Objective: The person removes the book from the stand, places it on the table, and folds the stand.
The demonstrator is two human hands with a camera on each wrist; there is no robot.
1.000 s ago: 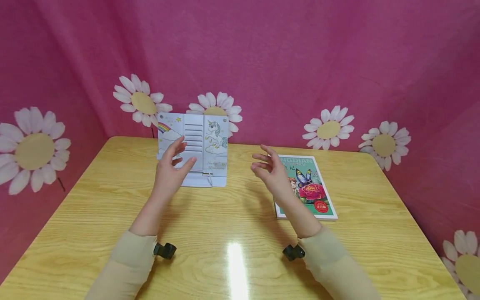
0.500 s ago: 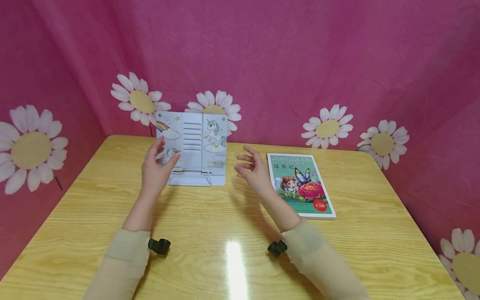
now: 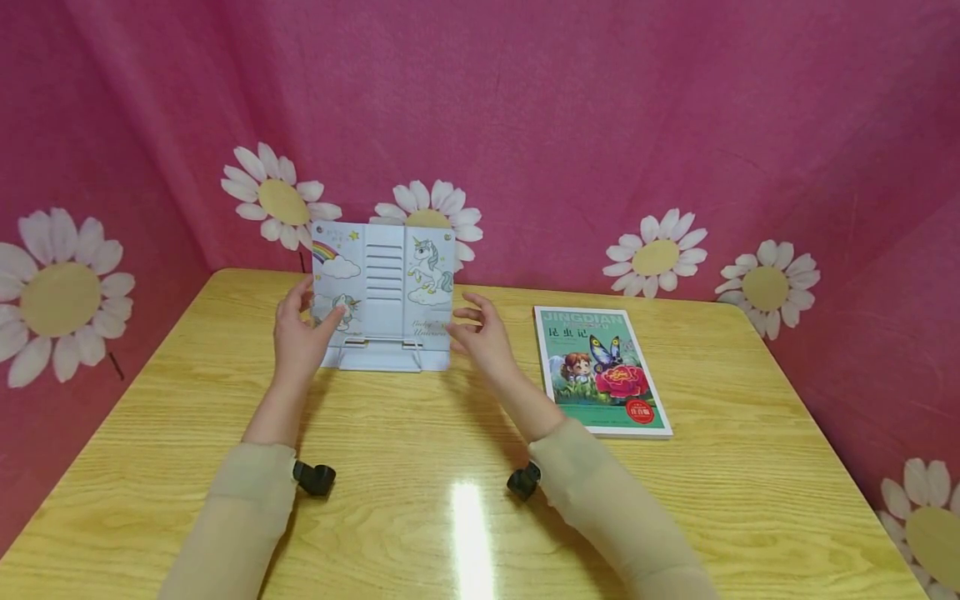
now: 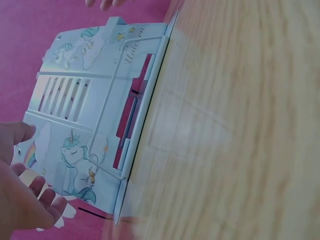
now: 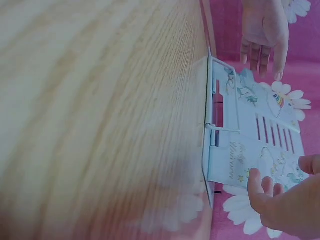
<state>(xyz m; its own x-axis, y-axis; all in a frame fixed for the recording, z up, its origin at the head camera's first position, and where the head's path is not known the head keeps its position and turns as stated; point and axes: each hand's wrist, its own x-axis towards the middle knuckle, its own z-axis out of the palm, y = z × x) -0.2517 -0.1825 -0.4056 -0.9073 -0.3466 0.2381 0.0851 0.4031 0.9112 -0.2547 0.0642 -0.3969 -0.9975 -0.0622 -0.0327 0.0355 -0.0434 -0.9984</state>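
Note:
A white book stand [image 3: 384, 325] printed with unicorns and a rainbow stands upright at the back left of the table. Slots run down its middle, and a clear wire page holder [image 3: 379, 357] is at its foot. My left hand [image 3: 300, 332] is at the stand's left edge, thumb in front and fingers loosely bent. On the other side, my right hand [image 3: 483, 335] is near the lower right edge, its fingers slightly bent. Both wrist views show the hands around the stand [image 4: 95, 100] with no grip on it; whether any fingertip touches is unclear.
A green-covered picture book [image 3: 603, 375] lies flat on the wooden table [image 3: 397, 483] to the right of the right hand. Behind the table hangs a pink cloth [image 3: 525, 125] with large white daisies. Black cameras [image 3: 315, 478] are on both wrists.
My left hand has moved left, from in front of the stand to its left edge. The right hand has moved left from over the book to the stand's right side. Stand and book stay put.

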